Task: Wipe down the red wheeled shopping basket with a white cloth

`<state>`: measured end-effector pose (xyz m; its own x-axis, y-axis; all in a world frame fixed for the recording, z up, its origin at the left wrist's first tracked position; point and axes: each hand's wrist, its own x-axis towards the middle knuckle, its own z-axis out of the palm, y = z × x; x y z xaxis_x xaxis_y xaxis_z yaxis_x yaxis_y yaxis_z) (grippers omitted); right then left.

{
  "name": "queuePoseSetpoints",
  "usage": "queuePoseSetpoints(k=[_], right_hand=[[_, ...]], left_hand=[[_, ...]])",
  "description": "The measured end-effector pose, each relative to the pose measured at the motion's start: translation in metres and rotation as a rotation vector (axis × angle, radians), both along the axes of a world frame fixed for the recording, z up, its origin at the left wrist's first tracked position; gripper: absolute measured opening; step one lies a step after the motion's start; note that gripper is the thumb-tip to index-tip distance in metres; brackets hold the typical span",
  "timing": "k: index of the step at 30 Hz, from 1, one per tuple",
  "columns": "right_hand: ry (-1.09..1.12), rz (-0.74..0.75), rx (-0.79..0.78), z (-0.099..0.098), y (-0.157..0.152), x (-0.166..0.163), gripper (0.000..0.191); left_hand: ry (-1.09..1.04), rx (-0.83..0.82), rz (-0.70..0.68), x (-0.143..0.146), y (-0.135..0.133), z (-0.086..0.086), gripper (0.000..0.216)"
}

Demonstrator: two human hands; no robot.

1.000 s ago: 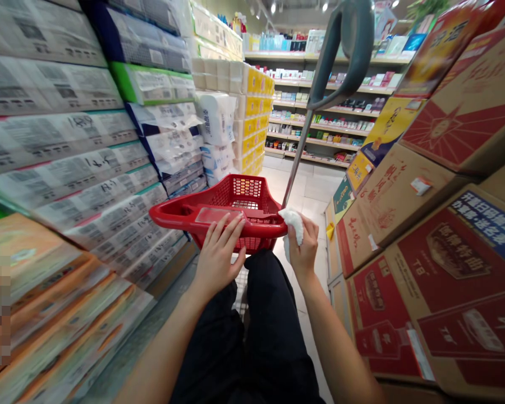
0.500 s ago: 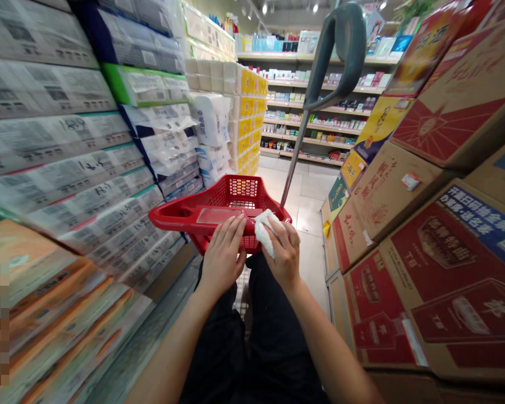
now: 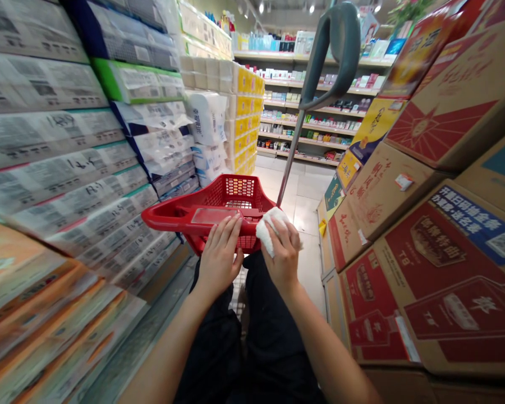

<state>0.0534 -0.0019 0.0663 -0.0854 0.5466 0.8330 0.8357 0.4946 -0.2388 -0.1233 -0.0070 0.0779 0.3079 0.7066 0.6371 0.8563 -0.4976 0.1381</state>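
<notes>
Pressing white cloth [image 3: 268, 231] on red basket [image 3: 235, 193] rim, right hand [image 3: 283, 255] clamped; left hand [image 3: 219, 255] flat alongside; basket interior looks bare.

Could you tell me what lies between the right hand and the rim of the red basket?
A white cloth: the head view shows the right hand pressing it onto the red basket rim.

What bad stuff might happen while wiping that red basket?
The right hand presses a white cloth on the red basket's near rim, steadied only by the left hand, so the basket might tip or slide. The tall grey handle leans near the stacked cardboard boxes and could knock them.
</notes>
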Motion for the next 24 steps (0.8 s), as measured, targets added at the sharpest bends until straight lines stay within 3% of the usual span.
queuePoseSetpoints(k=[6, 12, 18, 21, 24], right_hand=[[-0.087, -0.059, 0.046, -0.018, 0.002, -0.042, 0.048], [-0.175, -0.029, 0.148, -0.024, 0.015, -0.012, 0.049], [0.000, 0.021, 0.089, -0.020, 0.023, 0.027, 0.047], [0.135, 0.001, 0.054, -0.018, 0.021, 0.023, 0.046], [0.134, -0.036, 0.056, -0.018, 0.013, 0.000, 0.046]], left_hand=[[0.013, -0.030, -0.006, -0.001, 0.001, 0.000, 0.077], [0.015, -0.015, 0.000, 0.000, 0.001, -0.002, 0.076], [0.006, -0.010, 0.019, 0.003, 0.001, -0.001, 0.073], [0.000, -0.006, 0.017, 0.003, 0.000, 0.000, 0.074], [-0.005, -0.010, 0.013, 0.003, 0.000, 0.000, 0.075]])
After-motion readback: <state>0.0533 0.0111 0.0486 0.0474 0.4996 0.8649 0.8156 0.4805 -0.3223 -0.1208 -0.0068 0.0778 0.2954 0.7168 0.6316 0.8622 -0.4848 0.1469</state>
